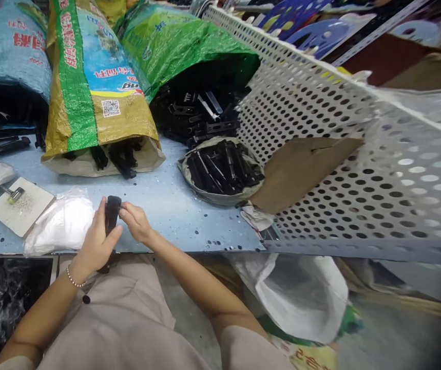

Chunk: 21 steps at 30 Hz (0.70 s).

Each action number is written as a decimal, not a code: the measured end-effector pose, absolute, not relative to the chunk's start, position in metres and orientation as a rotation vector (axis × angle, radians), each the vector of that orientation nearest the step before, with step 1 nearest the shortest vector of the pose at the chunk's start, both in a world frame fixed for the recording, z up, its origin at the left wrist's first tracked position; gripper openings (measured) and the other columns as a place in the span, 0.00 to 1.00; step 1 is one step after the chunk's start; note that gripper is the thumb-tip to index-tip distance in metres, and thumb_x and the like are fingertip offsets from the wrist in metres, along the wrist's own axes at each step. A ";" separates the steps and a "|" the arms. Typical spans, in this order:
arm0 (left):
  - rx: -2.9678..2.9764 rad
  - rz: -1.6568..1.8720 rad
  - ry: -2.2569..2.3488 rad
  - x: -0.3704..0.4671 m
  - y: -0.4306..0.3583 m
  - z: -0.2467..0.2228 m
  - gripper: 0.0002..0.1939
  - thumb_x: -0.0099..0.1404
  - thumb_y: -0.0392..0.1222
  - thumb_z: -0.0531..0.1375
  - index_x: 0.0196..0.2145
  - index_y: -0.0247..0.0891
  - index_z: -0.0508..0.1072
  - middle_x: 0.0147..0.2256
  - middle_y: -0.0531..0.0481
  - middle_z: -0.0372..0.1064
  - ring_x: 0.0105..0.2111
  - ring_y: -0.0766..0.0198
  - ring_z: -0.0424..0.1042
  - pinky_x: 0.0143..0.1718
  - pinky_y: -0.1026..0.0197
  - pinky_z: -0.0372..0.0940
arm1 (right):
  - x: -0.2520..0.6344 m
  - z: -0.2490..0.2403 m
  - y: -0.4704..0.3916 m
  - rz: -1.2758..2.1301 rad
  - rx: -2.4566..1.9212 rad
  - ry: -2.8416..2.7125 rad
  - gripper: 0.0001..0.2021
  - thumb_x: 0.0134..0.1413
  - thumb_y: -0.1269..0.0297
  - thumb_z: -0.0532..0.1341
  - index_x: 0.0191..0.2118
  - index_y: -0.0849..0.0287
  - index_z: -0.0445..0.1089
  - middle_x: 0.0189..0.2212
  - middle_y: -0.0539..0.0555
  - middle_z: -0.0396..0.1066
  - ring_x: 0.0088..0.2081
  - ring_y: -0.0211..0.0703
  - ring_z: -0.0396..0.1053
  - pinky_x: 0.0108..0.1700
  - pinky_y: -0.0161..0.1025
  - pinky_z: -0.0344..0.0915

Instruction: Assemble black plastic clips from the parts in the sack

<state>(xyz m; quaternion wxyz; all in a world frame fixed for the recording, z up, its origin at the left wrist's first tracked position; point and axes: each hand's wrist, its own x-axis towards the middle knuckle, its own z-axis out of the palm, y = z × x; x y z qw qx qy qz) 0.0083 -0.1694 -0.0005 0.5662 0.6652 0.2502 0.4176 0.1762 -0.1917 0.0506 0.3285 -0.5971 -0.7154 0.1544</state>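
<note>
I had both hands at the near edge of the blue table [174, 205], working on one black plastic part [111, 216]. My left hand [96, 242] was wrapped around the part from the left side, thumb across its front, gripping it firmly. The part stood roughly upright, its long axis running away from me and up, with the rounded top end poking out above my fingers and the lower end hidden behind my palm. My right hand [136, 222] came in from the right and met the part at its upper end, fingertips [123, 208] pinched narrow against the top edge; I could not tell whether something small sat between them. So the left hand carried the part and the right hand touched only its top, both hands close together.

Just left of my hands lay a white plastic bag [60, 226], and beyond it a pale board [22, 208] with a small metal tool on it. Farther back, a round sack of black strips [222, 169] sat open, with larger printed sacks [97, 92] behind and a perforated metal panel [359, 169] on the right.
</note>
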 end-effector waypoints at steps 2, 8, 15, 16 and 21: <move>1.415 1.016 0.617 0.010 -0.162 0.004 0.38 0.69 0.54 0.57 0.69 0.38 0.47 0.62 0.38 0.57 0.63 0.51 0.57 0.62 0.50 0.57 | 0.167 0.049 -0.195 0.636 -1.589 -1.688 0.25 0.69 0.43 0.40 0.31 0.58 0.57 0.24 0.50 0.59 0.26 0.38 0.58 0.31 0.36 0.58; 0.904 0.886 0.594 0.010 -0.143 0.011 0.29 0.65 0.56 0.59 0.57 0.38 0.61 0.32 0.51 0.66 0.28 0.65 0.70 0.28 0.64 0.65 | 0.147 0.032 -0.233 0.013 -1.604 -2.389 0.24 0.70 0.49 0.45 0.34 0.62 0.66 0.30 0.58 0.68 0.33 0.44 0.63 0.36 0.40 0.56; 1.516 0.812 0.930 0.043 -0.137 -0.040 0.20 0.71 0.54 0.50 0.40 0.33 0.69 0.32 0.44 0.69 0.33 0.58 0.70 0.38 0.57 0.64 | 0.191 0.040 -0.178 -0.006 -2.062 -2.072 0.17 0.72 0.58 0.45 0.40 0.59 0.69 0.36 0.56 0.71 0.37 0.44 0.66 0.39 0.39 0.60; 1.691 0.755 1.027 0.049 -0.138 -0.046 0.20 0.71 0.53 0.49 0.40 0.33 0.70 0.31 0.43 0.69 0.33 0.56 0.70 0.38 0.56 0.64 | 0.203 0.045 -0.157 -0.194 -2.133 -1.905 0.15 0.71 0.59 0.47 0.46 0.60 0.68 0.42 0.60 0.70 0.43 0.48 0.66 0.45 0.42 0.60; 2.048 0.896 1.037 0.064 -0.145 -0.060 0.16 0.70 0.45 0.52 0.49 0.33 0.71 0.45 0.36 0.67 0.48 0.49 0.68 0.49 0.49 0.63 | 0.249 0.054 -0.091 -0.162 -2.401 -1.545 0.17 0.64 0.69 0.54 0.56 0.71 0.63 0.50 0.70 0.63 0.53 0.58 0.61 0.55 0.52 0.59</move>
